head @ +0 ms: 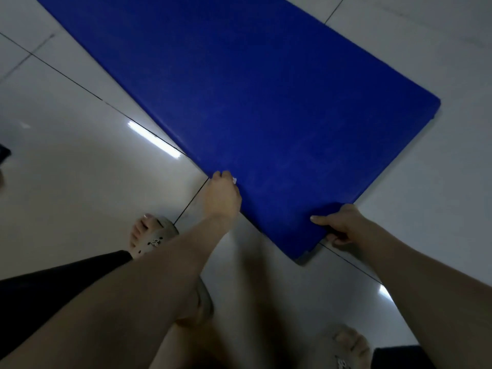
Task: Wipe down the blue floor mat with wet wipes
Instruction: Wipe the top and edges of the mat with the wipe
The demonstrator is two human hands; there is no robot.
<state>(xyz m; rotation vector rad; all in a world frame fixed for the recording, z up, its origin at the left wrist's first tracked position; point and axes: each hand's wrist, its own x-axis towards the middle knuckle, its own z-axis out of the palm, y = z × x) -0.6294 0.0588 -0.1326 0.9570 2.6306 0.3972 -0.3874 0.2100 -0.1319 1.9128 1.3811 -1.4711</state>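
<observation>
A large blue floor mat (253, 97) lies on the pale tiled floor, running from the top left to a near corner at lower centre. My left hand (222, 195) is at the mat's near-left edge, fingers curled, with a bit of white wet wipe (234, 180) showing at the fingertips. My right hand (339, 225) grips the mat's near-right edge beside the corner, thumb on top and fingers curled underneath.
Glossy white floor tiles (80, 161) with dark grout lines surround the mat. My feet in light sandals (154, 235) stand on the tiles at lower left and bottom right. A dark object (4, 155) pokes in at the left edge.
</observation>
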